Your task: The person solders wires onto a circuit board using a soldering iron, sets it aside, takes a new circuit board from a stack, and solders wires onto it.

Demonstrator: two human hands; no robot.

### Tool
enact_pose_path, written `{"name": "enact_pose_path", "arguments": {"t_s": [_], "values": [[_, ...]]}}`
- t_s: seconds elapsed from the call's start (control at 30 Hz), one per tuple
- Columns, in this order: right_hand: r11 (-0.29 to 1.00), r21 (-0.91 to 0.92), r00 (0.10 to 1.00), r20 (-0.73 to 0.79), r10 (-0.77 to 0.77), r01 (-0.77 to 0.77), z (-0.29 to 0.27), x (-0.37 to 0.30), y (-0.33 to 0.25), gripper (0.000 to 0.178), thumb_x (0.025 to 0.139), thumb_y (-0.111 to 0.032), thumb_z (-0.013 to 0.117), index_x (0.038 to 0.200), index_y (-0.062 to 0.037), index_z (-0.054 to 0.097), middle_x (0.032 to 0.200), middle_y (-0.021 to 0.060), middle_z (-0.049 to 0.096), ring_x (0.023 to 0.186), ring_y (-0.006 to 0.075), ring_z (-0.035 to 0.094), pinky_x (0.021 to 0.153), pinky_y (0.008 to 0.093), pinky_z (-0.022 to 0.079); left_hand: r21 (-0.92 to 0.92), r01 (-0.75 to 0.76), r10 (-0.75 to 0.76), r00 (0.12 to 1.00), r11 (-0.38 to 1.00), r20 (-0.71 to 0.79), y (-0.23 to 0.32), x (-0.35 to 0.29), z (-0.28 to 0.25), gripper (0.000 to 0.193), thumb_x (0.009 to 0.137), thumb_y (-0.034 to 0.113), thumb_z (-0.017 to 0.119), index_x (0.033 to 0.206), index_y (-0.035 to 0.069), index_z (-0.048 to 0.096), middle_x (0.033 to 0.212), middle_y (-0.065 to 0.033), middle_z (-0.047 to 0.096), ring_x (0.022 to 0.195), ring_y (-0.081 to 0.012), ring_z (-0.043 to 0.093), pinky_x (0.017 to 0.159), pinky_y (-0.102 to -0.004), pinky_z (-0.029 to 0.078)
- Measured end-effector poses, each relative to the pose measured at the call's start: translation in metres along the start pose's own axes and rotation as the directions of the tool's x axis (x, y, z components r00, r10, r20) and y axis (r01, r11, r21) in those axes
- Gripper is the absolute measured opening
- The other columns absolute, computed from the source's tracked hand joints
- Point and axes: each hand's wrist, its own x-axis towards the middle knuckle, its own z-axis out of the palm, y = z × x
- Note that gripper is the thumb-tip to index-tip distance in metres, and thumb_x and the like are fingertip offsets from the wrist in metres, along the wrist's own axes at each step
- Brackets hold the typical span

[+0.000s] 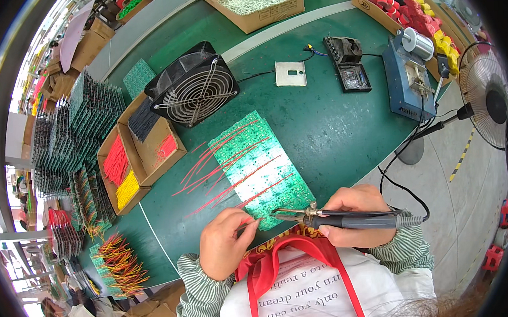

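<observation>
My right hand (pixel 357 213) grips a soldering iron (pixel 360 220) with a grey-black handle and a metal solder-feed attachment (pixel 311 211) near its front. The tip points left over the near end of a green circuit board panel (pixel 257 164). At the panel's near left corner, my left hand (pixel 226 240) is closed in a pinch; whatever lies between thumb and forefinger is too small to make out. Several thin red wires (pixel 230 188) lie across the panel, their loose ends reaching left over the table.
A black fan (pixel 196 90) stands beyond the panel, left of a blue soldering station (pixel 405 81) with a solder spool (pixel 418 44). Left are a cardboard tray (pixel 176 154) of red, yellow and black wires, stacked boards (pixel 90 104) and a wired panel (pixel 119 266). A pedestal fan (pixel 486 100) stands right.
</observation>
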Motion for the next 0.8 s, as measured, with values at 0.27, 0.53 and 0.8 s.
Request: {"name": "enact_pose_path", "arguments": {"t_s": [0.27, 0.53, 0.8], "values": [[0.998, 0.012, 0.998, -0.009, 0.063, -0.063, 0.007, 0.002, 0.0, 0.018, 0.07, -0.012, 0.071, 0.079, -0.0052, 0.058, 0.057, 0.0036, 0.059, 0.048, 0.0156, 0.058, 0.045, 0.0268, 0.043, -0.029, -0.032, 0.033, 0.999, 0.999, 0.015, -0.006, 0.003, 0.002, 0.01, 0.077, 0.008, 0.069, 0.08, 0.001, 0.061, 0.082, -0.0085, 0.062, 0.059, -0.021, 0.058, 0.052, -0.0296, 0.047], [0.999, 0.011, 0.998, -0.023, 0.051, -0.051, 0.003, 0.006, -0.002, 0.016, 0.069, -0.01, 0.071, 0.078, -0.0049, 0.059, 0.058, 0.0034, 0.059, 0.048, 0.0141, 0.058, 0.046, 0.0255, 0.043, -0.073, -0.041, 0.043, 0.999, 0.996, 0.02, -0.01, 0.005, 0.004, 0.01, 0.075, 0.005, 0.07, 0.079, 0.0, 0.062, 0.082, -0.0059, 0.06, 0.05, -0.0084, 0.044, 0.045, -0.0232, 0.037], [0.999, 0.004, 0.998, -0.062, 0.033, -0.033, -0.003, -0.001, -0.002, 0.016, 0.068, -0.009, 0.072, 0.077, -0.0035, 0.059, 0.059, 0.0029, 0.059, 0.048, 0.0118, 0.058, 0.047, 0.0244, 0.044, 0.116, -0.043, 0.058, 0.989, 0.992, -0.134, -0.018, 0.004, -0.025, 0.007, 0.076, 0.003, 0.067, 0.08, 0.001, 0.062, 0.08, -0.0091, 0.06, 0.062, -0.0215, 0.057, 0.054, -0.0298, 0.045]]}}
